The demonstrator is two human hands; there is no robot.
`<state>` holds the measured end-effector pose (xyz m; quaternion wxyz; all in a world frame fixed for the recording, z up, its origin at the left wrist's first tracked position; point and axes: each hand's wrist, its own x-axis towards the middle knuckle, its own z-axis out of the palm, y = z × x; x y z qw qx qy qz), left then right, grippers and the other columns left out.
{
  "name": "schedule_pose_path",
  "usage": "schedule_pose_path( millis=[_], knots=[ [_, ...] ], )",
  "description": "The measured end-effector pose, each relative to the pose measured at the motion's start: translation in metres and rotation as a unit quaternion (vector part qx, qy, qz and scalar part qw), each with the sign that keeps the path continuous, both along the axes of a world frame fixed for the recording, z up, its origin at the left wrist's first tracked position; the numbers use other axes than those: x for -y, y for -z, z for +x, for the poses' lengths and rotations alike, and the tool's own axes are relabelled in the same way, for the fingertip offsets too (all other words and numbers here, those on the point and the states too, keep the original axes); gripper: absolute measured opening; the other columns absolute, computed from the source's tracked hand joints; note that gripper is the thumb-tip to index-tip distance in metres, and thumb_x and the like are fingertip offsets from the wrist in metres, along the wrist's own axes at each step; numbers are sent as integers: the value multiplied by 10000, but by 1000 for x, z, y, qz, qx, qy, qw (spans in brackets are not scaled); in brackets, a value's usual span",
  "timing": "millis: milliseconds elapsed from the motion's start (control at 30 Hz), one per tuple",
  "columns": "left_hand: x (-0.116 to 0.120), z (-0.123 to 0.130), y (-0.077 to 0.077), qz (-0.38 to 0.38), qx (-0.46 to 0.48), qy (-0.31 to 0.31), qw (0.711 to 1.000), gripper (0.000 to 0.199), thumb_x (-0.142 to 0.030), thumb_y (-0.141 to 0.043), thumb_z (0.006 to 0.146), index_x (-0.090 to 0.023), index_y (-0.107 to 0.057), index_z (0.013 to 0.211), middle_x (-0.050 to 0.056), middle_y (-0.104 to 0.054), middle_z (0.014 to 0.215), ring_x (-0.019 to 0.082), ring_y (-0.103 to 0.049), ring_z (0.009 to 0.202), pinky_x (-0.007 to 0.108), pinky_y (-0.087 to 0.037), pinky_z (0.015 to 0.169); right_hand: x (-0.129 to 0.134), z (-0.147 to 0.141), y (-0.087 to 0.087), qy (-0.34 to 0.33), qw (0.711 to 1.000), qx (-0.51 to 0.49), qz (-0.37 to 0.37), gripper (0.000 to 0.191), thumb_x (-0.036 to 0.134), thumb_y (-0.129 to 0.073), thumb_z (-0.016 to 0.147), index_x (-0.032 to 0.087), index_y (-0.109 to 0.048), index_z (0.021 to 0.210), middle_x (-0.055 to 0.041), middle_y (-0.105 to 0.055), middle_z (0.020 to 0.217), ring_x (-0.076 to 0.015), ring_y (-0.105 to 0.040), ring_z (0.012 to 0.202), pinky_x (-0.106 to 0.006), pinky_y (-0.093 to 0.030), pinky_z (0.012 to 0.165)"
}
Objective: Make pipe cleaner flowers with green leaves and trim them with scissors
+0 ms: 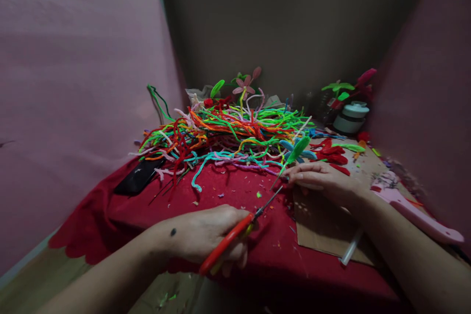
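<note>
Two hands, one left hand and one right hand. One pair of pliers at the left hand and one wired green leaf at the right. Farther off, one heap of pipe cleaners, too tangled to count singly. One phone on the left. One pink flower at the far side, and one pale jar far right. One red ball near the jar. On the right, one sheet of cardboard, one clear tube and one pink tool. One red cloth. Red petals on the right overlap; their number is unclear.
</note>
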<state>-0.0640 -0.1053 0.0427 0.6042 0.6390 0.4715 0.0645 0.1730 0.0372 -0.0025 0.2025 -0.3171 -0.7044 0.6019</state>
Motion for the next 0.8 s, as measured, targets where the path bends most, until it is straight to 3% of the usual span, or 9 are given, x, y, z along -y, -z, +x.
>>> schedule_pose_path(
  millis=[133,367,600,800],
  knots=[
    [-10,16,17,-28,26,-23,999,146,-180,-435,693,-133,-572,676,11,-563,557,115,-544,483,199,-419,448,-1,1,2,-4,1000,-3,1,221,350,-598,748,165,-705,802,-73,-630,1019,-94,-490,607,-229,-393,568],
    [-24,39,16,1,18,-77,997,147,-177,-434,654,-120,-561,606,30,-585,528,132,-563,467,229,-456,451,-1,1,0,-25,999,19,32,270,382,-589,760,156,-695,864,-66,-631,951,-111,-490,626,-236,-388,573],
    [-29,41,23,42,0,-72,997,135,-248,-429,728,-152,-463,640,-13,-499,491,98,-505,406,179,-399,368,2,0,-5,-36,999,2,41,223,355,-581,772,157,-678,802,-28,-602,779,-104,-464,618,-221,-363,564],
    [-24,34,20,72,-72,-55,993,83,-248,-429,750,-174,-421,712,-22,-505,557,85,-492,425,158,-356,360,0,1,-2,-8,1000,10,14,214,357,-601,751,173,-686,819,-56,-634,854,-118,-484,617,-238,-373,557]
  ],
)
